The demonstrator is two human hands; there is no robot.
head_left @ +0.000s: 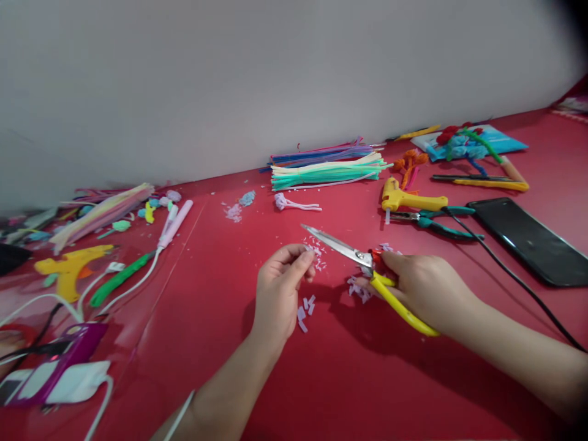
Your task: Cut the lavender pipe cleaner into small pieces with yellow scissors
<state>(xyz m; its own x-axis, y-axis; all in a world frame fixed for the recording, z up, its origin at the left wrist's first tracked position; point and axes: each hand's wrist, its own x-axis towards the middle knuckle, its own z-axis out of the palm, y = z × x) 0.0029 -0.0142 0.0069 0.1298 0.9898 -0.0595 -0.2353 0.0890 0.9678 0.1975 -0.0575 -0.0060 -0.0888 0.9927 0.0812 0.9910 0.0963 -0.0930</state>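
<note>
My right hand (425, 288) grips a pair of scissors (340, 245) with yellow handles, its blades pointing left above the red table. Thumb and fingertips pinched together, my left hand (285, 282) is just left of the blades; whatever is between its fingers is too small to make out. Small lilac clippings (316, 251) lie past the left fingertips. Larger lilac pieces (305, 312) are beside the left hand, and another lilac pile (359, 289) is partly under the scissors. A lilac pipe-cleaner flower (294, 203) rests farther back.
Bundled pipe cleaners (326, 171) lie by the wall. At right are a yellow glue gun (408, 199), pliers (441, 223), a black phone (533, 239) and a cable. Another glue gun (71, 266), a pink tool (177, 223) and a power strip (68, 361) with cords occupy the left.
</note>
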